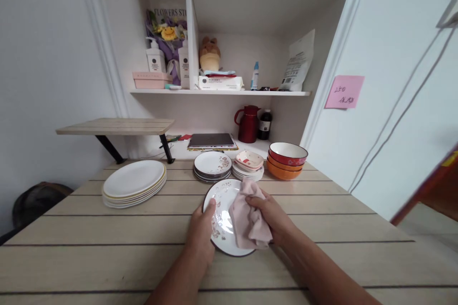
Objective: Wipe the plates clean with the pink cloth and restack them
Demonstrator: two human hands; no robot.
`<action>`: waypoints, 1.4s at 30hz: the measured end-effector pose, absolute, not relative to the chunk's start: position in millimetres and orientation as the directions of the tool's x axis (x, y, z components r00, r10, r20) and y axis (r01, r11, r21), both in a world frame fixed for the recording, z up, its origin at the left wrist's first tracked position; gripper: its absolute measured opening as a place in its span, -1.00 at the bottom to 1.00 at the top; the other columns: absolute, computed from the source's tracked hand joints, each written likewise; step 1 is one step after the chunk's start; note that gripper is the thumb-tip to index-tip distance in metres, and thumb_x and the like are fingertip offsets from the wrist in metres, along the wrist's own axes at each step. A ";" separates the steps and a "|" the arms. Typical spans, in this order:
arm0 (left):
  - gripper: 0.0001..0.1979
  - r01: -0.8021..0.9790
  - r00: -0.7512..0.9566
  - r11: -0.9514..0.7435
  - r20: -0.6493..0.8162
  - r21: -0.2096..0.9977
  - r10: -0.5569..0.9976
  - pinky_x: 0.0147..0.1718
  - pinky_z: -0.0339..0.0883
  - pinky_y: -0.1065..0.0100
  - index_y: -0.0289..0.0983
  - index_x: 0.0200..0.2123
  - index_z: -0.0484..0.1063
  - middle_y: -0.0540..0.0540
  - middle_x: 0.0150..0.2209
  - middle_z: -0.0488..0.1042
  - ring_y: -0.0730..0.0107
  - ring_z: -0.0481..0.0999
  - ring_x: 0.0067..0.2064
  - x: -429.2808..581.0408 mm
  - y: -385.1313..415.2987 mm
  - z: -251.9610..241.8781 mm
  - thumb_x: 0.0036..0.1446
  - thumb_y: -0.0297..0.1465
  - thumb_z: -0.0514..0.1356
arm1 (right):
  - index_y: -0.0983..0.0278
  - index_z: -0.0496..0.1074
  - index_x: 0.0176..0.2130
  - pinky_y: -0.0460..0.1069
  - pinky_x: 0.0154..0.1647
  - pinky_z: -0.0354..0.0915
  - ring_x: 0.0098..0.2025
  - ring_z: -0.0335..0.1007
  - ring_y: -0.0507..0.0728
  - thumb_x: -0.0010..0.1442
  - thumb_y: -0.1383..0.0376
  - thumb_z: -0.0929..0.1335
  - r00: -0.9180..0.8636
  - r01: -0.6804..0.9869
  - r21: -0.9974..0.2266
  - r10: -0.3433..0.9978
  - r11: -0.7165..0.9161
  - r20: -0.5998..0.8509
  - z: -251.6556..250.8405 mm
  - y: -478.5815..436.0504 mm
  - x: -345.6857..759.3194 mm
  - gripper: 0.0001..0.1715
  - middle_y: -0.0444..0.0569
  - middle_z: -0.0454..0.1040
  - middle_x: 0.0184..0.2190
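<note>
A white plate (223, 219) with a dark rim and brown floral print is tilted toward me above the table. My left hand (202, 228) grips its left edge, thumb on the face and the other fingers hidden beneath. A pink cloth (250, 221) is bunched in my right hand (268, 209) and lies over the plate's right side. Just behind is a stack of similar floral plates (211, 163). Beside that stack, small patterned dishes (249, 159) rest on small white plates (246, 174).
Oval white plates (134, 178) are stacked at the left, near a small raised wooden shelf (118, 126). Red and orange bowls (286, 162) are stacked at the right. Behind stand a laptop (211, 140), a red jug (248, 124) and a dark bottle (265, 125).
</note>
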State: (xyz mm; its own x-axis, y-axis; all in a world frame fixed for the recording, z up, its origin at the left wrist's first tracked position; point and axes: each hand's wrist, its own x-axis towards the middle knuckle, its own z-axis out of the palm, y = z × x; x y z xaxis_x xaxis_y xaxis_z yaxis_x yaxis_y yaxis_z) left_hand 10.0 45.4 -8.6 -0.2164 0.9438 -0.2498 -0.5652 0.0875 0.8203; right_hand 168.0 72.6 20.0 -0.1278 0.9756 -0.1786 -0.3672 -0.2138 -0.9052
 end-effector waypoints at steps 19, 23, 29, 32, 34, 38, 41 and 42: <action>-0.60 -0.587 0.273 0.331 -0.205 0.739 0.940 -0.11 0.40 0.15 -0.30 -0.08 0.49 -0.21 -0.17 0.61 0.06 0.59 -0.15 8.9 27.4 23.1 0.03 -0.22 0.29 | 0.25 0.44 -0.15 0.03 -0.32 0.42 -0.40 0.51 0.14 -0.17 0.44 0.43 -0.386 -0.263 -0.924 0.908 -0.277 -0.162 34.3 70.6 192.7 -0.51 -0.05 0.58 -0.39; -0.61 -0.481 0.309 0.389 -0.264 0.785 0.914 -0.21 0.41 0.19 -0.31 -0.16 0.51 -0.20 -0.25 0.62 0.07 0.60 -0.23 0.1 26.4 28.4 0.02 -0.16 0.30 | 0.24 0.47 -0.10 0.01 -0.31 0.40 -0.38 0.52 0.14 -0.15 0.43 0.43 -0.474 -0.197 -0.938 0.865 -0.285 -0.164 37.5 57.8 184.2 -0.47 -0.06 0.59 -0.36; -0.35 -0.377 0.410 0.288 -0.120 0.880 0.904 -0.02 0.31 0.19 -0.28 0.06 0.43 -0.25 -0.05 0.55 0.08 0.53 -0.04 -10.2 25.9 37.8 0.08 0.07 0.12 | 0.26 0.50 -0.19 -0.01 -0.33 0.39 -0.39 0.50 0.12 -0.16 0.41 0.42 -0.420 -0.118 -0.956 0.886 -0.268 -0.197 36.9 63.4 185.0 -0.57 -0.07 0.59 -0.38; -0.38 -0.186 0.396 0.253 -0.163 0.949 0.904 -0.10 0.34 0.25 -0.27 0.09 0.40 -0.22 -0.08 0.57 0.15 0.56 -0.13 -9.3 23.1 37.0 0.01 -0.08 0.29 | 0.25 0.51 -0.18 -0.01 -0.34 0.39 -0.39 0.49 0.13 -0.15 0.40 0.43 -0.440 -0.080 -0.964 0.877 -0.253 -0.194 36.3 65.5 189.5 -0.56 -0.07 0.58 -0.38; -0.40 -0.063 0.338 0.284 -0.247 0.957 0.908 -0.26 0.37 0.29 -0.32 0.03 0.44 -0.23 -0.18 0.60 0.18 0.57 -0.25 -7.2 22.5 33.9 -0.04 -0.12 0.34 | 0.23 0.51 -0.13 -0.01 -0.33 0.38 -0.38 0.49 0.13 -0.13 0.38 0.43 -0.475 -0.079 -0.973 0.866 -0.217 -0.155 36.6 64.1 190.0 -0.53 -0.08 0.58 -0.36; -0.51 0.014 0.190 0.315 -0.312 0.949 0.931 -0.45 0.34 0.35 -0.38 -0.17 0.52 -0.23 -0.33 0.60 0.25 0.54 -0.41 -2.7 24.3 25.1 -0.06 -0.11 0.34 | 0.22 0.49 -0.06 -0.01 -0.30 0.37 -0.36 0.48 0.12 -0.08 0.33 0.44 -0.503 -0.109 -0.976 0.857 -0.189 -0.110 37.7 61.3 187.6 -0.50 -0.06 0.58 -0.32; -0.55 -0.014 0.131 0.261 -0.257 0.965 0.957 -0.50 0.30 0.40 -0.38 -0.23 0.53 -0.18 -0.41 0.59 0.29 0.52 -0.45 0.4 26.4 18.7 -0.04 -0.11 0.32 | 0.24 0.47 -0.05 -0.02 -0.30 0.36 -0.35 0.48 0.12 -0.06 0.31 0.44 -0.450 -0.141 -0.977 0.889 -0.162 -0.083 38.5 62.6 187.6 -0.50 -0.05 0.58 -0.31; -0.56 -0.025 0.105 0.239 -0.235 0.971 0.966 -0.51 0.30 0.40 -0.38 -0.24 0.53 -0.17 -0.43 0.58 0.30 0.51 -0.47 1.6 27.1 16.7 -0.04 -0.11 0.32 | 0.25 0.47 -0.05 -0.01 -0.29 0.37 -0.34 0.48 0.12 -0.06 0.31 0.44 -0.424 -0.162 -0.975 0.903 -0.154 -0.072 38.8 63.3 188.0 -0.49 -0.04 0.58 -0.31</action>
